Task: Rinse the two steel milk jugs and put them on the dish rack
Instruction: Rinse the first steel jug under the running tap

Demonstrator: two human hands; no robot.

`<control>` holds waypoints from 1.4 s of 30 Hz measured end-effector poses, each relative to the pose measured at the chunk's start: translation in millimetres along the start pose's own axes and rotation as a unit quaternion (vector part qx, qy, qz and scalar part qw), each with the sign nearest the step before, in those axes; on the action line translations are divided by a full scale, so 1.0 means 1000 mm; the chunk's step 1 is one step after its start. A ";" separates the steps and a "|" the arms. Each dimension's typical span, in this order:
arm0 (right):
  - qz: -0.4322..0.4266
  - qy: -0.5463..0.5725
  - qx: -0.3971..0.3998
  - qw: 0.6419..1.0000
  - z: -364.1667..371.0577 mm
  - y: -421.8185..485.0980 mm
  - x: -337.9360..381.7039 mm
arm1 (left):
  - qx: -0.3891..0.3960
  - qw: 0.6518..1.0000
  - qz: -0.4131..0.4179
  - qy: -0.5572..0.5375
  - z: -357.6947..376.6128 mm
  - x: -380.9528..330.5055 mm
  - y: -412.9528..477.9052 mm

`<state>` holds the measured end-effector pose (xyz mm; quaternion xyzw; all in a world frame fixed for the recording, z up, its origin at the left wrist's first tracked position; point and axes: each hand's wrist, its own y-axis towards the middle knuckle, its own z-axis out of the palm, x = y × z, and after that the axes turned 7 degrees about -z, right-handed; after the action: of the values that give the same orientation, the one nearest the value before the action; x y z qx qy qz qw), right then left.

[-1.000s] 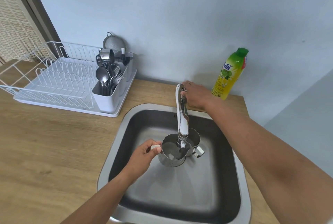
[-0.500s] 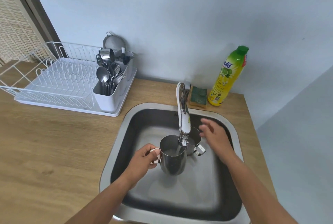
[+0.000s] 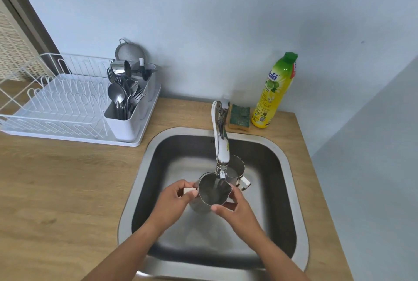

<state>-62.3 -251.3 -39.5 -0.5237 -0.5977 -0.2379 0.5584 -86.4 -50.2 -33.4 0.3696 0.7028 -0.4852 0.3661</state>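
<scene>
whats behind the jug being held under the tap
The second steel jug stands in the sink right behind the held jug, its handle poking out to the right. The faucet spout and the held jug cover much of it.

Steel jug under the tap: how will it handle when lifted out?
Likely rigid: steel jug shows no dent where left hand and right hand grip it. Probably slippery: water from the tap runs into it. Filling, so likely heavier than it looks.
</scene>
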 end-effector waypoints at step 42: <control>-0.006 -0.095 -0.020 0.995 -0.034 0.017 0.017 | 0.026 0.999 -0.041 0.021 0.015 -0.005 0.010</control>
<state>-30.2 -269.0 -20.4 -0.5514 -0.6462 -0.2029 0.4872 -73.0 -62.6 -37.6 0.3596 0.7119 -0.5106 0.3214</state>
